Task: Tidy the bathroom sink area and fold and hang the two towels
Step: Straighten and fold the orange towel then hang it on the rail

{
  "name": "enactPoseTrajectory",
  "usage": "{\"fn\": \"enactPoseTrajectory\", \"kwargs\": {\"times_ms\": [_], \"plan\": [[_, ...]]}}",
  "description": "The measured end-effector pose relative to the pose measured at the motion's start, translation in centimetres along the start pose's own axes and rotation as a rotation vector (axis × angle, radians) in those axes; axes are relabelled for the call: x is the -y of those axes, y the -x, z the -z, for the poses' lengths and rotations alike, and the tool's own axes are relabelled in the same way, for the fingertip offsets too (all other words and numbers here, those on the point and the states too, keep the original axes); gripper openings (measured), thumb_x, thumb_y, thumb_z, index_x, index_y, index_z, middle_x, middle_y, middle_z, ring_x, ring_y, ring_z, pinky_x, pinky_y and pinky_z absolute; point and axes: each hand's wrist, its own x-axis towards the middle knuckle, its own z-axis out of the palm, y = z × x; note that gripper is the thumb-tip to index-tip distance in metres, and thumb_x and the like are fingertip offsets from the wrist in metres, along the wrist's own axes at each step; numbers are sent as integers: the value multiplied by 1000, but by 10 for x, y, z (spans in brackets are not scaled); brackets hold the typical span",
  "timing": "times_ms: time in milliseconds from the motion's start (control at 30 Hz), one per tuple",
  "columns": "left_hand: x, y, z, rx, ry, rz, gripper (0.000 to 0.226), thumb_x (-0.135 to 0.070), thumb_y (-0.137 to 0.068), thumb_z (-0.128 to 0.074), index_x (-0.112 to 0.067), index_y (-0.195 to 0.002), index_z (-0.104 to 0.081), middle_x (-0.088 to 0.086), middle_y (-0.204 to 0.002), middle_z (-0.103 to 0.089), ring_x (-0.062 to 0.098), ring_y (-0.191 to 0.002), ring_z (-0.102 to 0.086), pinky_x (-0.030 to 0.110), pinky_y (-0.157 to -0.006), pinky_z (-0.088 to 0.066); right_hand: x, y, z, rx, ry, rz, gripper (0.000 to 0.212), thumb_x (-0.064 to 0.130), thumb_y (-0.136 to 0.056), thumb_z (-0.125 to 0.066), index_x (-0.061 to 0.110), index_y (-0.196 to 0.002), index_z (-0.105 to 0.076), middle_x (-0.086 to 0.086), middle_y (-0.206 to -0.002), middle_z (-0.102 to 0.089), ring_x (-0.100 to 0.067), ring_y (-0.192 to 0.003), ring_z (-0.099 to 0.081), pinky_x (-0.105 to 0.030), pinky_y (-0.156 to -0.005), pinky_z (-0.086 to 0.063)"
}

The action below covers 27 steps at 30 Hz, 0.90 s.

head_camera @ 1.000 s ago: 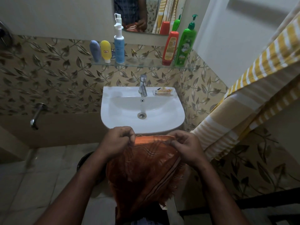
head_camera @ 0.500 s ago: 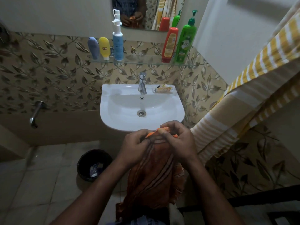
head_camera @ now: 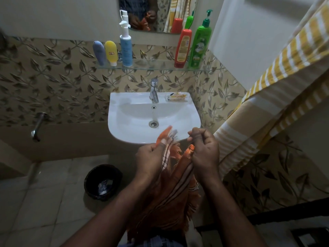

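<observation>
Gripping the orange towel (head_camera: pixel 170 196) at separate corners, left hand (head_camera: pixel 151 157) and right hand (head_camera: pixel 204 150) sit fisted before the sink (head_camera: pixel 124 125).

Sink (head_camera: pixel 131 129) basin open directly ahead; tap (head_camera: pixel 154 90) and soap packet (head_camera: pixel 176 97) occupy its back rim. Striped towel (head_camera: pixel 267 111) hangs close on the right, narrowing that side. Left floor clear except bin (head_camera: pixel 103 181). Shelf (head_camera: pixel 156 65) bottles crowd above.

bottles (head_camera: pixel 183 48) on a shelf (head_camera: pixel 153 67) above the sink (head_camera: pixel 131 122); bin (head_camera: pixel 103 181) on floor, lower left of it.
</observation>
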Motion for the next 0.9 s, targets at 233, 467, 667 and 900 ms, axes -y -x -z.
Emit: {"fn": "enactPoseTrajectory", "kwargs": {"times_ms": [233, 467, 667, 900], "plan": [[-6, 14, -15, 197, 119, -140, 33, -49, -97, -68, -19, -93, -80, 7, -81, -79, 22, -78, -76, 42, -72, -59, 5, 2, -4, 32, -123, -121, 23, 25, -107, -60, 13, -88, -66, 5, -62, -64, -8, -55, -59, -22, -55, -52], [-7, 26, -15, 314, 172, -250, 16, -32, -95, -70, -23, -95, -84, -1, -88, -83, 13, -82, -77, 34, -72, -59, 3, -2, 0, -153, -136, -165, 28, 24, -108, -59, 10, -84, -65, 5, -58, -54, -9, -51, -51, -24, -52, -46], [-9, 31, -13, 352, 138, -273, 23, -40, -89, -75, -19, -94, -83, 2, -91, -83, 22, -88, -79, 50, -84, -63, -5, -3, 3, -225, -162, -211, 30, 26, -108, -60, 10, -83, -65, 9, -54, -54, -8, -51, -52, -31, -57, -46], [-4, 34, -16, 359, 139, -277, 14, -35, -84, -81, -24, -94, -82, 2, -92, -82, 24, -88, -80, 57, -83, -64, -12, -5, 8, -192, -144, -197, 30, 34, -105, -63, 17, -81, -70, 9, -57, -57, -14, -57, -55, -37, -65, -48]]}}
